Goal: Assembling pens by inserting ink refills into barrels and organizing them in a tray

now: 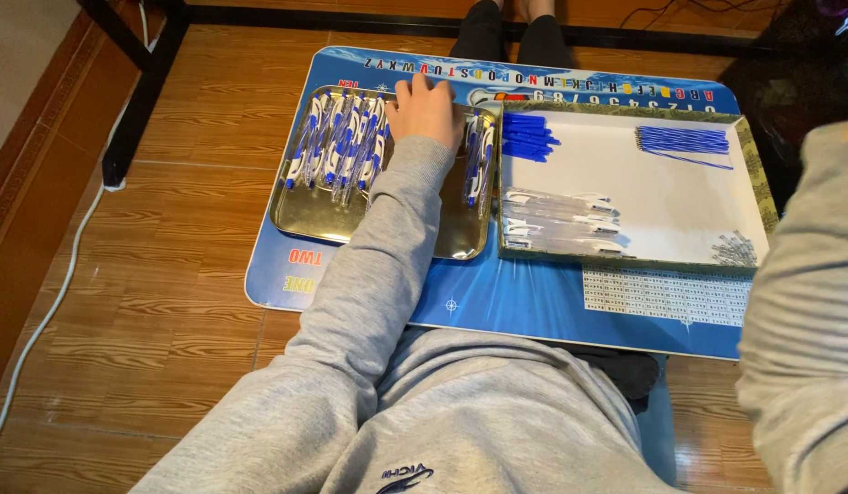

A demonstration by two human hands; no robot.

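My left hand [426, 110] reaches out on a grey sleeve and rests palm down at the far edge of a shiny metal tray [323, 220]. Its fingers lie among blue-and-white pens, with one row [341, 146] to its left and a few more [479, 160] to its right. Whether the fingers hold a pen is hidden under the hand. Only the grey sleeve of my right arm [804, 320] shows at the right edge; the hand itself is out of frame.
A white tray [680, 201] next to the metal one holds blue caps [526, 137], thin blue refills [685, 140], clear barrels [561, 220] and small springs [737, 249]. Both trays sit on a blue mat [534, 302] on the wooden floor. Another person's dark legs [511, 27] are beyond it.
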